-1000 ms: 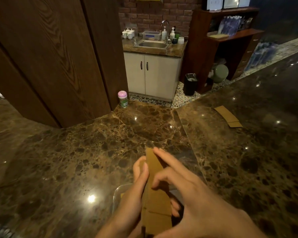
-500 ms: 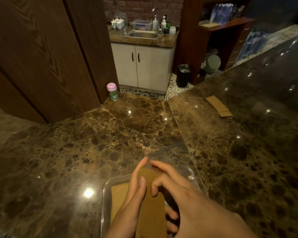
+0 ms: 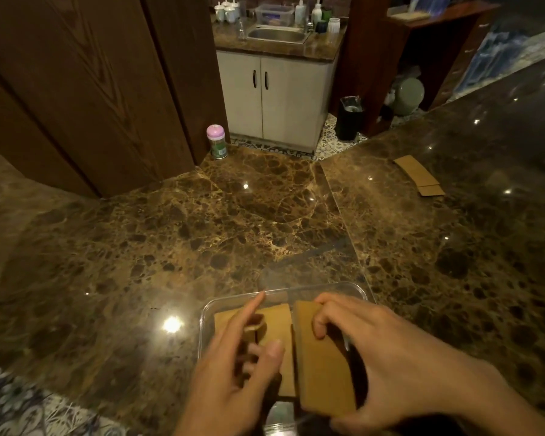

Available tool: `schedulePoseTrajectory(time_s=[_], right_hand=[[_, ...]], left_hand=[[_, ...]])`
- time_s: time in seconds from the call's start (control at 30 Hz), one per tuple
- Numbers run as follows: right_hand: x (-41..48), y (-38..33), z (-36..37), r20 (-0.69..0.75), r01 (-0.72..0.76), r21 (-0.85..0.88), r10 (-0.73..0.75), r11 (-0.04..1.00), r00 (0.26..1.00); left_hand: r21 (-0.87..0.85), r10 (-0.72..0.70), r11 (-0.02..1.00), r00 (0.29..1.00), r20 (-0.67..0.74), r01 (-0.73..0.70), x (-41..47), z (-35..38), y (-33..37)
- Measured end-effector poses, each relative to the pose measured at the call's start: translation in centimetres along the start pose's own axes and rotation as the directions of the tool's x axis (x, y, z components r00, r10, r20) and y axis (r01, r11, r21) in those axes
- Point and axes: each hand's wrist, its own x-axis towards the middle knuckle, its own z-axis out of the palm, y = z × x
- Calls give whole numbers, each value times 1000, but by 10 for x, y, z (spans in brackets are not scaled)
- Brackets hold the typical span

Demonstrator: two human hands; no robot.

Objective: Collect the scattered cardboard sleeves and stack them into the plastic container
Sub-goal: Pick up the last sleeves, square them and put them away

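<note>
Right hand (image 3: 400, 360) is gripping a flat tan sleeve (image 3: 323, 363) in curled fingers over the clear container (image 3: 205, 313); left hand (image 3: 233, 366), fingers loosely spread, is pressing sleeves inside. Farther on the glossy marble table (image 3: 170, 234), two flat sleeves (image 3: 419, 175) are lying.

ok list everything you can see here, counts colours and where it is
plastic container: 1, clear, near counter edge
cardboard sleeves in container: count unclear, tan, lying flat
cardboard sleeves on counter: about 2, tan, far right, overlapping
counter: 1, brown marble
bottle: 1, pink cap, far counter edge
sink: 1, steel, on white cabinet
bin: 1, black, floor
held sleeves: stack, tan, over container's right side
left hand: over container, fingers loose
right hand: gripping the held sleeves
</note>
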Motion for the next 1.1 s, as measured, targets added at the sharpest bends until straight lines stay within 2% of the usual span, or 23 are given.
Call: schedulePoseTrajectory(time_s=[0.07,0.1,0.17,0.23,0.37,0.53,0.63,0.77,1.0,1.07,1.1], right_hand=[[2,3,-10,132,-91,-110,106,990,986],[7,4,-11,173,-110,-176,141,978,975],[21,7,-3,223,-114,-353,203,928,953],[38,9,10,242,-108,-487,252,867,937],[60,13,36,211,-69,-546,217,835,953],[58,17,54,157,-90,-513,197,853,968],[52,16,56,131,-151,-491,244,858,961],[49,16,53,86,-192,-384,241,903,967],[52,14,49,119,-209,-349,264,914,957],[47,15,26,103,-205,-215,231,955,967],[44,19,7,55,-243,-59,246,968,968]], left_hand=[[202,51,979,979,-199,-10,2,-14,-14],[319,55,948,977,-204,13,2,-18,-22],[326,-76,939,992,-104,106,5,-20,-35],[234,-166,961,984,62,147,5,-15,-41],[182,-180,971,974,134,154,10,-15,-45],[163,-167,975,980,111,148,14,-18,-50],[173,-163,974,982,100,144,15,-18,-53],[172,-136,977,988,69,123,16,-18,-57],[235,-98,968,995,13,92,15,-10,-62],[185,-56,981,997,-49,64,16,-5,-68],[138,-37,989,995,-88,49,19,-4,-71]])
